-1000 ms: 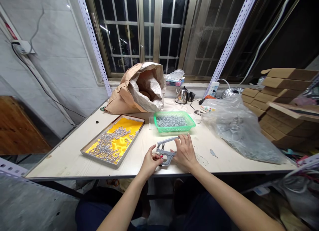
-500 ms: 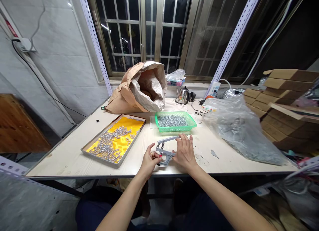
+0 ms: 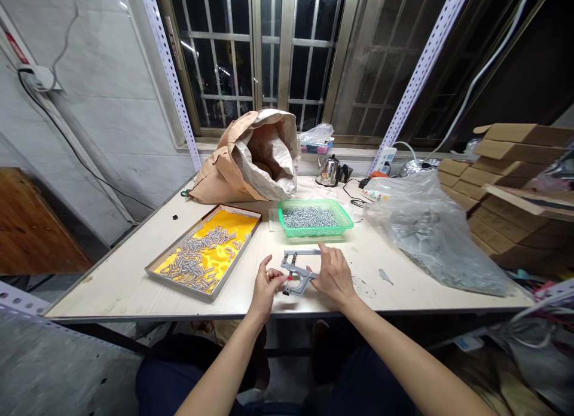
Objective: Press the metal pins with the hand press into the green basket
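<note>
My right hand (image 3: 334, 277) is wrapped round the handles of grey metal hand pliers (image 3: 301, 278), which have a dark coil spring at their left end. The pliers are held just above the front of the table, their jaws pointing left. At the jaws, beside a small red part (image 3: 289, 278), the thumb and fingertips of my left hand (image 3: 264, 291) are pinched together. Whatever sits between those fingertips is too small to name. Beyond my hands is a green plastic basket (image 3: 316, 232) of small silvery metal pieces (image 3: 309, 217).
At left lies a shallow tray (image 3: 179, 288) with yellow cloth and many small metal pieces (image 3: 192, 262). Behind stand a large open paper sack (image 3: 224, 177) and a steel kettle (image 3: 328, 172). A clear plastic bag (image 3: 430, 236) and stacked cardboard boxes (image 3: 515, 183) fill the right.
The pliers have turned slightly, their upper handle now nearly level. My left fingers have drawn back a little to the left from the jaws. The right hand keeps its grip.
</note>
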Demonstrator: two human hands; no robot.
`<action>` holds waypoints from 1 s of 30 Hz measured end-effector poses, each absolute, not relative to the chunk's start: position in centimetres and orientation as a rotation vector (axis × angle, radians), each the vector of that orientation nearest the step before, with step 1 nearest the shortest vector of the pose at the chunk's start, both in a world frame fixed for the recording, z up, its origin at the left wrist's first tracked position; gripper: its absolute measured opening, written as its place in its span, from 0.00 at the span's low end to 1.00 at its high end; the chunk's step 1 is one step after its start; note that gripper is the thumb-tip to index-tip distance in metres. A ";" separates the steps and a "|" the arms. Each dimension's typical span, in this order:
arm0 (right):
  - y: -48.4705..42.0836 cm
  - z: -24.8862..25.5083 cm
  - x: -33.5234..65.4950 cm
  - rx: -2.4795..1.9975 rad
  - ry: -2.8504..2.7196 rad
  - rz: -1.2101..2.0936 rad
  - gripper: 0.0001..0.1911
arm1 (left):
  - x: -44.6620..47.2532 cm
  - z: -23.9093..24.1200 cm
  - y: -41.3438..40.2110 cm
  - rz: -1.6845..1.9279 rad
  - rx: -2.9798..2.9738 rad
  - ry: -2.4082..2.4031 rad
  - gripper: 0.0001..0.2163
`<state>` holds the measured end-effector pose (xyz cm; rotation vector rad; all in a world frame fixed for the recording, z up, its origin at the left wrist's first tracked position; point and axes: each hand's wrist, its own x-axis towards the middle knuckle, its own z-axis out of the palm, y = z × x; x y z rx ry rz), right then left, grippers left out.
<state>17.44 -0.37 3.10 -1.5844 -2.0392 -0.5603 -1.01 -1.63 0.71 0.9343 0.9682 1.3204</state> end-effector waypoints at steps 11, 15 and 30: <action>2.3 3.1 17.4 -1.749 -2.374 -0.409 0.10 | -1.0 1.2 -1.2 1.231 0.998 1.167 0.17; 1.8 3.8 17.2 -1.710 -2.284 -0.459 0.16 | -1.2 2.9 -1.0 1.073 1.104 1.207 0.13; -1.5 0.9 21.3 -1.751 -2.034 -0.425 0.22 | 1.3 6.4 5.2 1.407 1.193 1.346 0.09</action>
